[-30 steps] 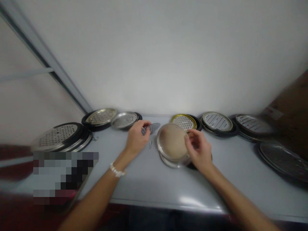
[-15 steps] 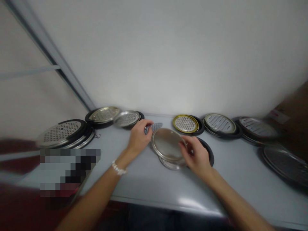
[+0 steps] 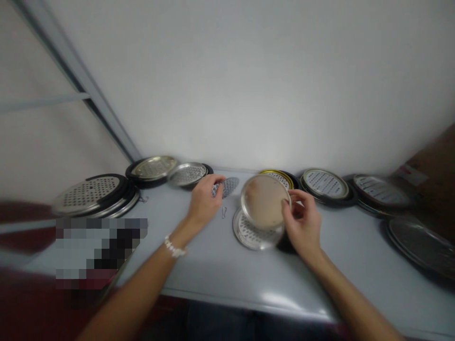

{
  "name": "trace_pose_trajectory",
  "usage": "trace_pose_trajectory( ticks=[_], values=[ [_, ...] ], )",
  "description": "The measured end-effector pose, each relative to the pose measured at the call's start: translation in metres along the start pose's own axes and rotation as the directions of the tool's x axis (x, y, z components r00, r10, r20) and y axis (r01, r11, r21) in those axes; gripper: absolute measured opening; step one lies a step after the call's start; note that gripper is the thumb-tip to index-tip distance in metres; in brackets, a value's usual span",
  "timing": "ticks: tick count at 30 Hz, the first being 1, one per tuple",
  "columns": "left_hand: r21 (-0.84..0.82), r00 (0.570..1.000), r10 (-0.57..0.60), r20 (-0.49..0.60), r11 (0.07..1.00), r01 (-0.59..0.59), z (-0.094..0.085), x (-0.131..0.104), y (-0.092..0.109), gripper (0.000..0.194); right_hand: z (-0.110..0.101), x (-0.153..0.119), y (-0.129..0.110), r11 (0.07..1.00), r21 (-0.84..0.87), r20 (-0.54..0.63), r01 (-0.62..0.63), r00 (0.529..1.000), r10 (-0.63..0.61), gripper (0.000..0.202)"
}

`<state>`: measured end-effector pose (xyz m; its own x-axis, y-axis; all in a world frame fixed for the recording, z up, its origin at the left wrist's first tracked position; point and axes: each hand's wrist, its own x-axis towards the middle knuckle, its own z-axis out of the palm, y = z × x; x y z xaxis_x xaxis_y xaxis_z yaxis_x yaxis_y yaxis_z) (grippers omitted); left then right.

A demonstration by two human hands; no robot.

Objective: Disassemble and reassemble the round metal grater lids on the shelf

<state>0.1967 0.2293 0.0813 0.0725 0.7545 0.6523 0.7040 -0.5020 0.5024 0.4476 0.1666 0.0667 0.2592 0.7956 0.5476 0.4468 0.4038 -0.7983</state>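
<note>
A plain-faced round metal disc [image 3: 266, 201] is hanging above the worktop [image 3: 213, 272], its flat side tilting towards the wearer. The right hand [image 3: 303, 220] is gripping its rim at three o'clock, the thumb and fingers pinching that edge. Taking the disc as the centre of the dial, a perforated metal plate [image 3: 250, 237] is lying on the worktop between six and seven o'clock, partly hidden by the disc, and a dark piece [image 3: 287, 245] is showing at five, mostly covered by the right hand. Between nine and ten, the left hand [image 3: 206, 201] is pinching a grey perforated disc [image 3: 231, 186] between thumb and fingers, while a small wire clip [image 3: 223, 212] is lying near nine. A gold-rimmed plate [image 3: 280, 179] is peeking out at one o'clock. Farther out, a silver-rimmed plate [image 3: 325, 183] is resting between two and three, a shallow metal dish [image 3: 188, 174] towards ten, and a stack of plates [image 3: 94, 190] at nine.
</note>
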Motion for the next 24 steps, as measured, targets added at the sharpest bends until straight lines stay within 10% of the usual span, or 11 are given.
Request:
trace_pose_trajectory(
  ticks=[13, 19, 24],
  values=[
    [-0.350, 0.953, -0.252, -0.165, 0.919, 0.183, -0.006, 0.007, 0.004, 0.014, -0.003, 0.015, 0.007, 0.959, 0.144, 0.074, -0.246, 0.969, 0.237, 0.039],
    [-0.632, 0.891, -0.442, -0.100, 0.720, 0.286, -0.002, 0.013, -0.010, 0.024, -0.006, 0.021, 0.005, 0.906, 0.237, 0.096, -0.351, 0.936, 0.338, 0.045],
    [-0.835, 0.714, -0.695, 0.087, 0.340, 0.433, -0.002, 0.017, -0.018, 0.022, -0.010, 0.026, 0.014, 0.866, 0.314, 0.066, -0.390, 0.919, 0.389, 0.051]
  ],
)
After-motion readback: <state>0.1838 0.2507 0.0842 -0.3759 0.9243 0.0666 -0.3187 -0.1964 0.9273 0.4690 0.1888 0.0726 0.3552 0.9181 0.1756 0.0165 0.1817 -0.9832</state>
